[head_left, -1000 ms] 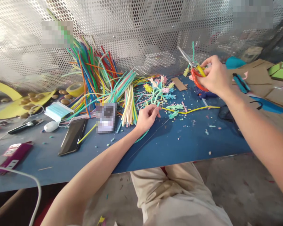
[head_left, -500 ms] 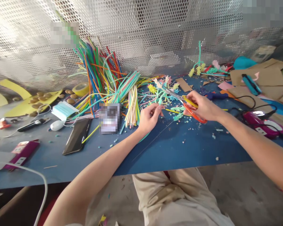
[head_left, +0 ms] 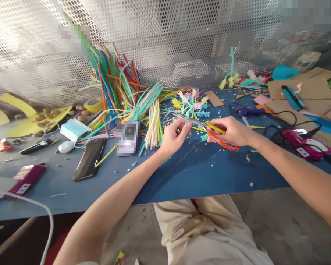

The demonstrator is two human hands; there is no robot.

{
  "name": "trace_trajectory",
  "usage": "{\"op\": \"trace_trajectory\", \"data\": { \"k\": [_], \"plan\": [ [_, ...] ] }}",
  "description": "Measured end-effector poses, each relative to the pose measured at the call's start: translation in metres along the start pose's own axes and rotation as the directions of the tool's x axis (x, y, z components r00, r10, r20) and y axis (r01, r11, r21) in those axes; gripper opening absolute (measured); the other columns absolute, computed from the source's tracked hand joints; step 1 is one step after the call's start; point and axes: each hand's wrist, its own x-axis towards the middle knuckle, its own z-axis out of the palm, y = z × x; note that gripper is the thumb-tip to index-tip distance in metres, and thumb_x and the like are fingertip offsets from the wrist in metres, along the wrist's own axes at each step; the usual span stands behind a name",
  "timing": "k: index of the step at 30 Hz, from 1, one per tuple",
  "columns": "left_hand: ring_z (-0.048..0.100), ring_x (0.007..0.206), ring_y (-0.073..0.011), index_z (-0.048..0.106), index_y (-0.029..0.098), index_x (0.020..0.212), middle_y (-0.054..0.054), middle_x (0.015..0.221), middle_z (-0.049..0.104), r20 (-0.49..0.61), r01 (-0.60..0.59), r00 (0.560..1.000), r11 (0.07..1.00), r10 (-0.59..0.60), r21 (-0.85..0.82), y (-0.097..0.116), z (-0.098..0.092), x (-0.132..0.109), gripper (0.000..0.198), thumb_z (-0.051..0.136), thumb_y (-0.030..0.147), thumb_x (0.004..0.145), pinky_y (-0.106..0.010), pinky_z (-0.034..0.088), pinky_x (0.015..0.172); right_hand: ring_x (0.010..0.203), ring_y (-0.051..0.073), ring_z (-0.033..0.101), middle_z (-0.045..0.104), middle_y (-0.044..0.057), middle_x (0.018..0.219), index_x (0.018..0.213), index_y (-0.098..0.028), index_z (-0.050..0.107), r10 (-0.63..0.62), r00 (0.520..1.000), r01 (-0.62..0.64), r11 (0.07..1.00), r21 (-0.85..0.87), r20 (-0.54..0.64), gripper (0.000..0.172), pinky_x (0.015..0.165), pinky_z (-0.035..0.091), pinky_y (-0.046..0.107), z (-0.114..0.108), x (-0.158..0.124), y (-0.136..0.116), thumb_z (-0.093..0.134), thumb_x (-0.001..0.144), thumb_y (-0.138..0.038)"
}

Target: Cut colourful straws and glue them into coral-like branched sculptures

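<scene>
While your left hand (head_left: 174, 138) pinches that teal strand (head_left: 187, 115), right hand (head_left: 227, 129) gripping scissors (head_left: 216, 127) alongside, keep skin clear!

On our table (head_left: 195, 180), we have the smartphone (head_left: 88, 162) left of the pipe cleaners (head_left: 153, 129) and a power strip (head_left: 307, 152) at far right. Behind them all stands the perforated panel (head_left: 143, 33).
</scene>
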Motion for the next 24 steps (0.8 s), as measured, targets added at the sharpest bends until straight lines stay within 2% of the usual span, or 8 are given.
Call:
{"op": "trace_trajectory", "data": {
  "k": [3,5,10,13,17,21,24],
  "plan": [
    [0.046,0.054,-0.0087,0.073,0.017,0.107,0.0,0.071,0.067,0.029,0.003,1.0,1.0,-0.003,-0.007,0.001,-0.002,0.0,0.046,0.055,0.059,0.104,-0.022,0.033,0.049,0.057,0.014,0.045,0.047,-0.004,0.062,0.073,-0.023,0.05,-0.042,0.995,0.035,0.996,-0.076,-0.093,0.053,0.054,0.028,0.03,-0.006,0.002,0.006,0.077,0.083,-0.067],
    [0.042,0.053,-0.0085,0.075,0.017,0.106,0.0,0.07,0.066,0.023,0.0,1.0,1.0,0.0,0.004,0.001,-0.003,0.0,0.046,0.054,0.058,0.105,-0.023,0.031,0.049,0.057,0.012,0.038,0.042,-0.004,0.062,0.072,-0.023,0.047,-0.043,0.993,0.034,0.996,-0.08,-0.111,0.053,0.055,0.027,0.03,-0.009,0.003,0.011,0.074,0.086,-0.067],
    [0.043,0.054,-0.0093,0.076,0.016,0.105,0.001,0.065,0.061,-0.014,-0.02,1.0,1.0,0.02,0.008,0.001,-0.003,-0.002,0.045,0.055,0.056,0.105,-0.024,0.031,0.051,0.062,0.013,0.044,0.05,-0.004,0.067,0.077,-0.023,0.048,-0.031,0.999,0.031,0.999,0.008,-0.029,0.049,0.058,0.034,0.03,-0.002,0.004,0.012,0.078,0.083,-0.061],
    [0.039,0.052,-0.0088,0.075,0.017,0.11,0.004,0.06,0.05,-0.015,-0.031,0.999,0.999,0.031,-0.041,0.001,-0.002,-0.003,0.043,0.056,0.055,0.105,-0.024,0.028,0.05,0.065,0.014,0.047,0.056,-0.003,0.072,0.081,-0.023,0.052,-0.034,0.999,0.033,0.999,0.006,0.02,0.043,0.061,0.036,0.03,0.008,0.004,0.005,0.079,0.084,-0.057],
    [0.03,0.051,-0.0084,0.075,0.018,0.112,0.005,0.059,0.038,-0.022,-0.041,0.999,0.998,0.041,-0.045,0.004,-0.002,-0.005,0.044,0.055,0.056,0.105,-0.025,0.022,0.049,0.068,0.015,0.043,0.053,-0.002,0.077,0.082,-0.023,0.047,-0.068,0.998,0.07,0.991,-0.112,0.015,0.042,0.065,0.036,0.031,0.017,0.003,-0.003,0.076,0.087,-0.054],
    [0.028,0.053,-0.0087,0.077,0.018,0.106,0.004,0.061,0.037,-0.066,-0.046,0.997,0.998,0.048,0.031,0.011,-0.005,-0.007,0.044,0.055,0.056,0.105,-0.026,0.019,0.049,0.073,0.017,0.043,0.052,0.0,0.085,0.084,-0.024,0.042,-0.1,0.995,0.101,0.961,-0.257,0.015,0.048,0.07,0.037,0.034,0.02,0.002,-0.007,0.073,0.087,-0.06],
    [0.027,0.053,-0.0088,0.078,0.018,0.103,0.004,0.06,0.036,-0.069,-0.045,0.996,0.996,0.05,0.073,0.016,-0.007,-0.008,0.045,0.055,0.055,0.105,-0.027,0.018,0.05,0.075,0.018,0.045,0.052,0.001,0.088,0.086,-0.024,0.042,-0.092,0.995,0.099,0.96,-0.26,0.038,0.045,0.073,0.038,0.035,0.022,0.001,-0.009,0.068,0.091,-0.061]
  ]
}}
